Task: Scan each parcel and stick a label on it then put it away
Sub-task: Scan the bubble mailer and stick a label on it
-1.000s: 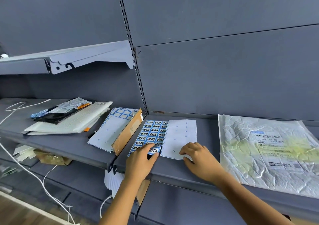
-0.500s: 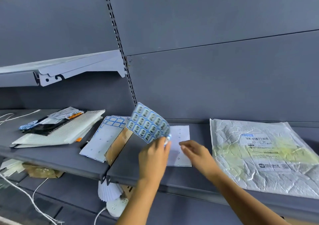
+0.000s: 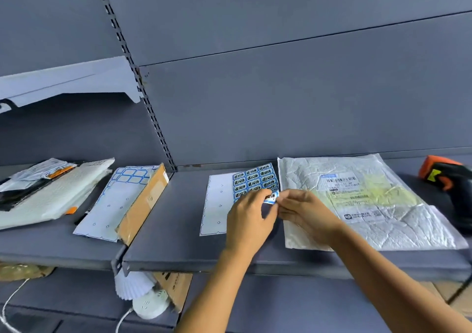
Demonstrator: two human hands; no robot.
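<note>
My left hand (image 3: pixel 249 220) holds up a blue label sheet (image 3: pixel 252 179) by its lower edge, above the grey shelf (image 3: pixel 178 230). My right hand (image 3: pixel 304 215) pinches one blue-and-white label (image 3: pixel 271 198) at the sheet's lower right corner. A crumpled white parcel bag (image 3: pixel 383 220) with a printed shipping slip lies flat on the shelf just right of my hands. An orange and black scanner (image 3: pixel 445 177) rests at the far right edge. A used white backing sheet (image 3: pixel 217 205) lies under the held sheet.
Left of the shelf divider lie a pile of white padded mailers (image 3: pixel 48 192), another part-used label sheet (image 3: pixel 115 200) and a brown cardboard piece (image 3: pixel 145 202). Below the shelf sit a white round power socket (image 3: pixel 150 304) and cables. An upper shelf bracket (image 3: pixel 69 82) juts out at the left.
My left hand lifted the blue label sheet off the shelf and carried it right toward the white parcel. My right hand came up from the backing sheet and now pinches a label.
</note>
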